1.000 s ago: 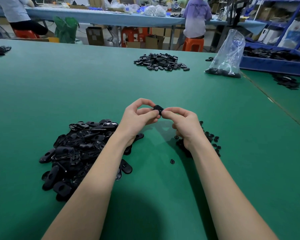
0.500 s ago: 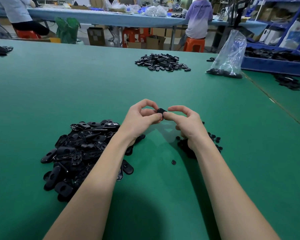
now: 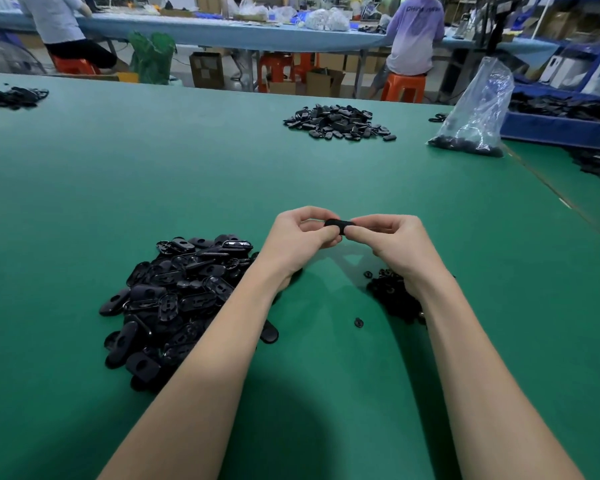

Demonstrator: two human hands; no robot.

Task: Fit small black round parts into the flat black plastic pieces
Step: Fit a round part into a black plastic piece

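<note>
My left hand (image 3: 300, 239) and my right hand (image 3: 394, 242) meet above the green table (image 3: 187, 188), and both pinch one flat black plastic piece (image 3: 338, 224) between thumbs and fingertips. Most of that piece is hidden by my fingers, and I cannot tell whether a round part sits in it. A heap of flat black plastic pieces (image 3: 181, 303) lies left of my left forearm. A smaller heap of small black round parts (image 3: 392, 296) lies under my right wrist. One loose round part (image 3: 359, 322) lies between my forearms.
Another pile of black pieces (image 3: 338, 122) lies at the table's far middle. A clear plastic bag (image 3: 477, 112) holding black parts stands far right, next to a blue tray (image 3: 561, 128). A small pile (image 3: 13, 97) lies far left. Two people sit at a far bench.
Both hands stay together on the black piece. More of the piece shows between my fingertips now. The piles have not moved.
</note>
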